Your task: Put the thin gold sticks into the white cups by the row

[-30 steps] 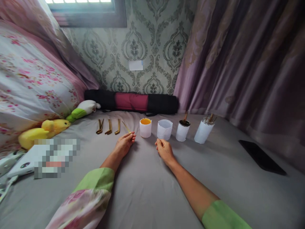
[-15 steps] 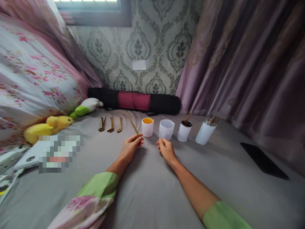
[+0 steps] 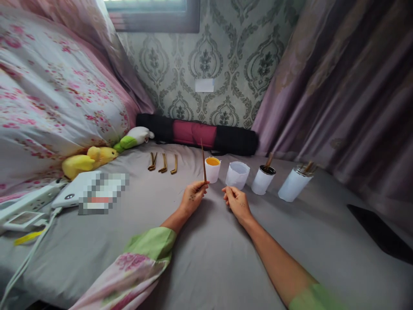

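Note:
My left hand [image 3: 193, 196] pinches a thin brown stick [image 3: 203, 161] by its lower end; the stick points nearly straight up. Just behind it stands a white-wrapped cup with orange contents [image 3: 212, 173]. My right hand [image 3: 237, 202] is closed, its fingers curled in front of a white cup [image 3: 237, 176]; whatever they hold, if anything, is hidden. To the right stand a white-wrapped can [image 3: 262, 183] with brown sticks in its dark mouth and a tilted white-wrapped jar [image 3: 292, 187] with more sticks. Several bent gold-brown pieces [image 3: 164, 164] lie in three groups at the left.
A grey sheet [image 3: 206, 258] covers the surface. At the left are plush toys [image 3: 93, 160], a white device [image 3: 75, 189] with a cable, and a power strip [image 3: 29, 204]. A black and maroon roll [image 3: 196, 133] lies along the wall. A dark phone-like slab [image 3: 380, 230] lies right.
The stick in my left hand has swung from leaning left to nearly upright. The view has turned left, so everything appears further right. My right hand stays closed.

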A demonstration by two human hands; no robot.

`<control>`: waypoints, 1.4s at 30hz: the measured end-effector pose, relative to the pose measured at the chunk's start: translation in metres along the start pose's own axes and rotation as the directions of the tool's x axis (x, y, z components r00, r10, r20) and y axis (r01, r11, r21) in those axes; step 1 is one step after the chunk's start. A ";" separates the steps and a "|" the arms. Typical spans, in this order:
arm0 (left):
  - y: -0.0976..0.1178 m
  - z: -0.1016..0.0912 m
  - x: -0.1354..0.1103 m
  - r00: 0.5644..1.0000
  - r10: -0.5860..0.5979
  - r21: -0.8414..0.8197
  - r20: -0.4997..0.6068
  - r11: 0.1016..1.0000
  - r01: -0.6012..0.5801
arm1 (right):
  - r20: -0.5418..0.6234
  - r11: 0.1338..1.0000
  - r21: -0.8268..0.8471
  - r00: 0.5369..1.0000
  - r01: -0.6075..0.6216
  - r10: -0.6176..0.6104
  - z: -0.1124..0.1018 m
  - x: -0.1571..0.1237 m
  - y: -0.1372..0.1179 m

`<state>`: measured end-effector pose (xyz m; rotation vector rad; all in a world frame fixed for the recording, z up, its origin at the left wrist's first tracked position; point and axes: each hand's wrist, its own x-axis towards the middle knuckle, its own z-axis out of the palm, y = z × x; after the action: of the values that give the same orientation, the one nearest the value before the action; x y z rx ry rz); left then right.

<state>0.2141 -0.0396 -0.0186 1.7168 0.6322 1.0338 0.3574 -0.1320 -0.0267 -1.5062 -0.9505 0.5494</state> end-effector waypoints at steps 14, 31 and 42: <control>0.004 0.006 -0.007 0.928 0.329 0.341 0.175 0.864 -0.371 | 0.013 0.993 0.069 0.995 0.094 -0.095 0.000 -0.004 -0.013; 0.001 0.007 -0.010 0.865 0.333 0.470 0.375 0.736 -0.487 | 0.000 0.990 0.125 0.998 0.061 -0.061 0.002 -0.007 -0.021; 0.004 0.005 -0.010 0.859 0.283 0.554 0.427 0.668 -0.496 | -0.007 0.984 0.177 1.000 0.003 -0.002 0.000 -0.008 -0.023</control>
<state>0.2133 -0.0519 -0.0195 2.6767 0.4372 0.8393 0.3472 -0.1390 -0.0062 -1.3466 -0.8751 0.6105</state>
